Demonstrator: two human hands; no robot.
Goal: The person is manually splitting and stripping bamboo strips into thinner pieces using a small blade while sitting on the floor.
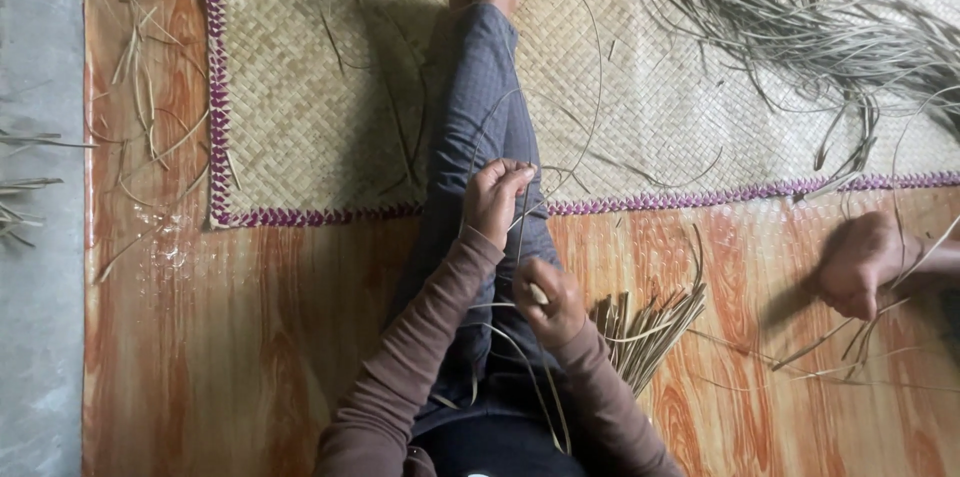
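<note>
Right hand (548, 303) pinches thin reed strand (520, 347) over lap; left hand (495, 199) fingers pinch it higher, keeping it taut above outstretched leg (480, 107).

A woven straw mat (300, 87) with a purple braided edge (217, 87) fills twelve o'clock; glossy wood-patterned flooring (250, 337) spreads toward six; grey concrete (40, 237) at nine.

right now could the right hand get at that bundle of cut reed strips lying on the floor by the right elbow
Probably yes. The right hand pinches a thin strip over the lap, and the bundle of reed strips lies just beside it on the wood-pattern floor with nothing between. It would likely have to let go of that strip first.
</note>
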